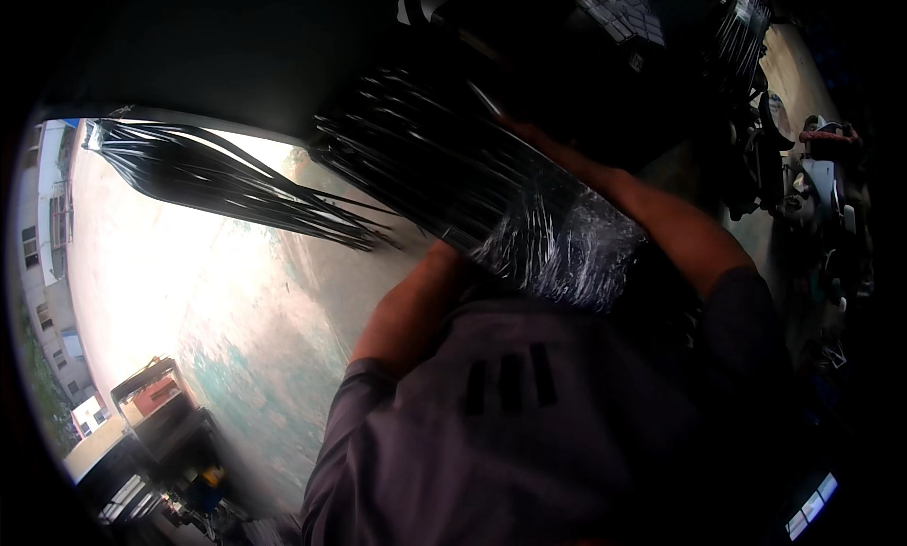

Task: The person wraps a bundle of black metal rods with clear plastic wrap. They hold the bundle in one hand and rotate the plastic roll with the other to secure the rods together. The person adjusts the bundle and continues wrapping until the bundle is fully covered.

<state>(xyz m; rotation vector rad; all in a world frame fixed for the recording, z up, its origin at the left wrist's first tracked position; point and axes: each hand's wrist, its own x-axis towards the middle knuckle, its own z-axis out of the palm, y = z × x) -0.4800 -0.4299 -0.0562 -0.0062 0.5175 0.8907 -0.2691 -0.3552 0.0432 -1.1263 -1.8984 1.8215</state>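
A thick bundle of long black strips [416, 154] slants across in front of my chest. Clear plastic film [567, 248] wraps its near end, close to my shirt. My left hand [446, 253] meets the bundle's near left edge, its fingers hidden beneath the strips. Along the far right side reaches my right hand [524, 133], dim in the shadow, and its fingers barely show. Between both arms the bundle is held. To the left, a second bundle of black strips [203, 173] stretches out, gathered at its far left end and fanning loose toward me.
Brightly lit floor [255, 291] spreads on the left. A cart-like object with boxes [156, 400] stands at the lower left. Dark machinery [756, 159] and a pale-fronted machine or vehicle [822, 187] are at the right. Film-wrapped goods [742, 26] stand upper right.
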